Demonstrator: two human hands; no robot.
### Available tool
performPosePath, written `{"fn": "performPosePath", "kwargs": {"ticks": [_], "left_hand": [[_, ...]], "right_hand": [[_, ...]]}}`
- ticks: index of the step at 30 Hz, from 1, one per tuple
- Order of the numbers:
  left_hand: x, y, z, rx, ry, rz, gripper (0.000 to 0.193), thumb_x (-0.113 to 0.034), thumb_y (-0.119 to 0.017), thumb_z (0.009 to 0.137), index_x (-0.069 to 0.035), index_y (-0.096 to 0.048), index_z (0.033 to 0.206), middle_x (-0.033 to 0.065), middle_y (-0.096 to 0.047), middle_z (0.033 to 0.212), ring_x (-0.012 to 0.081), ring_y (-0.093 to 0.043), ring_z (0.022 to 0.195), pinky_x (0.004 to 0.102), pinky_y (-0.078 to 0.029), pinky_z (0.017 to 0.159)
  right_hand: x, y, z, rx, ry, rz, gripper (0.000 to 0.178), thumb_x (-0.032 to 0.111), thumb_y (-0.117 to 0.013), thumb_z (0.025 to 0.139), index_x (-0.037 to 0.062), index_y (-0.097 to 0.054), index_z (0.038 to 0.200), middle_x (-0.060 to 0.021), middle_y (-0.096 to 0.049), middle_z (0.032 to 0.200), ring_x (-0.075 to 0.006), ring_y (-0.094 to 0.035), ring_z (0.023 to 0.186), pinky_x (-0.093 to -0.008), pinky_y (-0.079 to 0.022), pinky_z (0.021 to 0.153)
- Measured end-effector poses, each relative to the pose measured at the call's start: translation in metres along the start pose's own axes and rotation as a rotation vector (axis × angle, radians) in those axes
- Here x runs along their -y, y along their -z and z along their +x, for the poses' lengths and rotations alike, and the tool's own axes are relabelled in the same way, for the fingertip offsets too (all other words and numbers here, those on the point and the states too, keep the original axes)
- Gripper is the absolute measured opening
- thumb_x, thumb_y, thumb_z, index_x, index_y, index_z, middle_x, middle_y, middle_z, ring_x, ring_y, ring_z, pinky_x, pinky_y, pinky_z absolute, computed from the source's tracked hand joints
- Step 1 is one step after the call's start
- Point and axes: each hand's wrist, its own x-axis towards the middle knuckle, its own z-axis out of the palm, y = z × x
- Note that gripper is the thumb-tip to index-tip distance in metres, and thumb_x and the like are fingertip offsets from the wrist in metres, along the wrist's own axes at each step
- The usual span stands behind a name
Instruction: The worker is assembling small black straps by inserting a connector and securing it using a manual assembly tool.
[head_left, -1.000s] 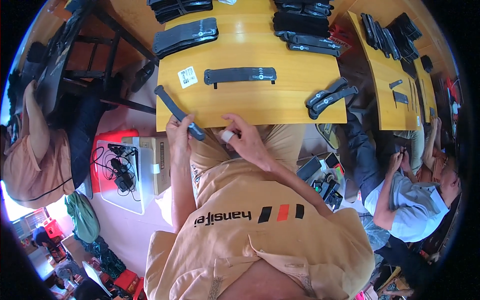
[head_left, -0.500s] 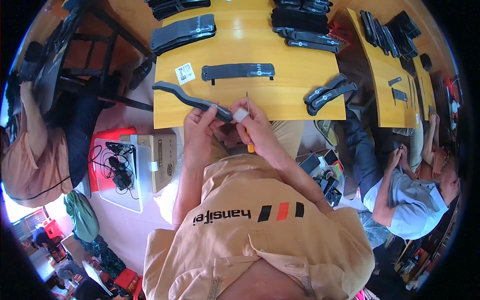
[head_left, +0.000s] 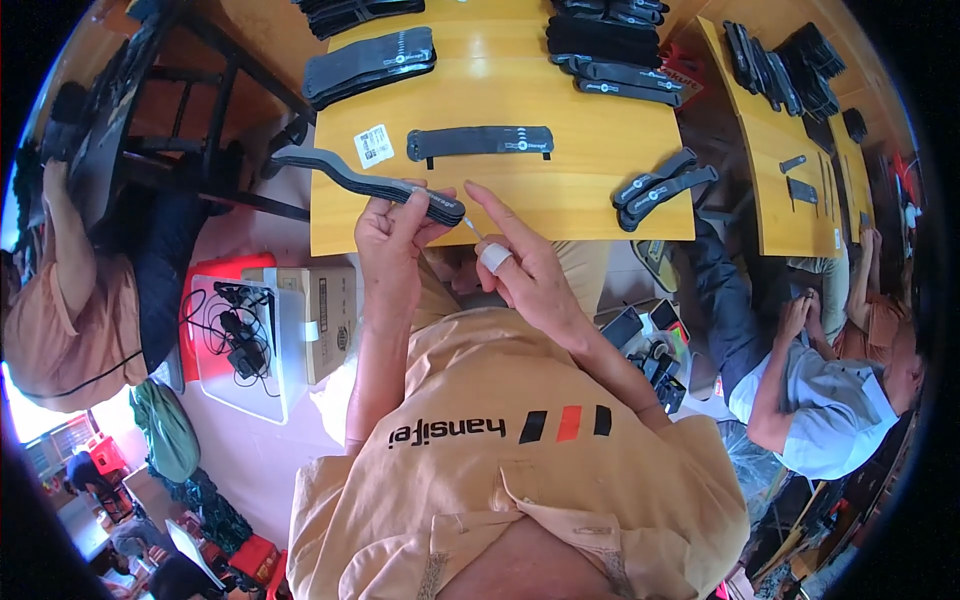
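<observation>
Over the near edge of the counter (head_left: 570, 205), the left hand (head_left: 393, 245) pinches a bundle of dark straps (head_left: 350, 180) by its right end (sensible, since it looks light but bendy); the right hand (head_left: 527, 270) curls its fingers round a thin tool (head_left: 472, 228).

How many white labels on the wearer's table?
1: the white label, left of the dark strap lying mid-table. Others may be hidden.
</observation>
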Motion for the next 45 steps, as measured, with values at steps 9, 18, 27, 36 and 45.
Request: {"fn": "performPosePath", "kwargs": {"ticks": [9,18,27,36,45], "left_hand": [[0.000,-0.005,-0.005,0.015,-0.099,0.081,0.019,-0.006,-0.053,0.086,0.000,-0.051,0.104,0.0176,-0.062,0.093,0.0196,-0.064,0.084,0.0266,-0.056,0.066],[-0.004,-0.015,-0.011,0.020,-0.207,0.206,0.021,-0.002,-0.051,0.086,0.001,-0.048,0.106,0.0176,-0.062,0.095,0.0201,-0.062,0.088,0.0280,-0.055,0.071],[0.005,-0.021,-0.015,0.028,-0.382,0.280,0.019,0.004,-0.056,0.081,0.004,-0.051,0.099,0.0107,-0.059,0.097,0.0133,-0.058,0.087,0.0235,-0.048,0.077],[0.004,-0.025,-0.019,-0.003,-0.415,0.333,0.023,0.008,-0.058,0.077,0.004,-0.054,0.099,0.0095,-0.059,0.097,0.0127,-0.057,0.089,0.0230,-0.046,0.080],[0.007,-0.026,-0.021,0.003,-0.446,0.516,0.024,0.010,-0.060,0.075,0.003,-0.055,0.098,0.0085,-0.060,0.097,0.0140,-0.056,0.089,0.0235,-0.045,0.080]], "right_hand": [[0.011,0.003,0.000,0.107,-0.122,0.178,0.055,0.004,-0.038,0.087,0.0178,-0.027,0.138,0.0015,-0.043,0.055,-0.0038,-0.035,0.046,-0.0172,-0.030,0.043],[0.007,0.006,0.000,0.103,-0.183,0.355,0.053,0.007,-0.040,0.088,0.0196,-0.028,0.138,0.0012,-0.043,0.053,-0.0030,-0.031,0.038,-0.0156,-0.026,0.035],[0.005,0.002,0.000,0.087,-0.242,0.677,0.048,0.012,-0.040,0.090,0.0196,-0.030,0.137,0.0019,-0.040,0.052,-0.0027,-0.029,0.037,-0.0159,-0.024,0.033],[-0.002,-0.004,0.002,0.008,-0.156,0.491,0.045,0.012,-0.040,0.091,0.0174,-0.035,0.135,0.0033,-0.039,0.050,-0.0025,-0.028,0.036,-0.0166,-0.024,0.032],[-0.006,-0.010,0.000,-0.058,-0.118,0.442,0.045,0.010,-0.039,0.090,0.0170,-0.035,0.135,0.0023,-0.042,0.055,-0.0026,-0.029,0.037,-0.0174,-0.024,0.033]]}}
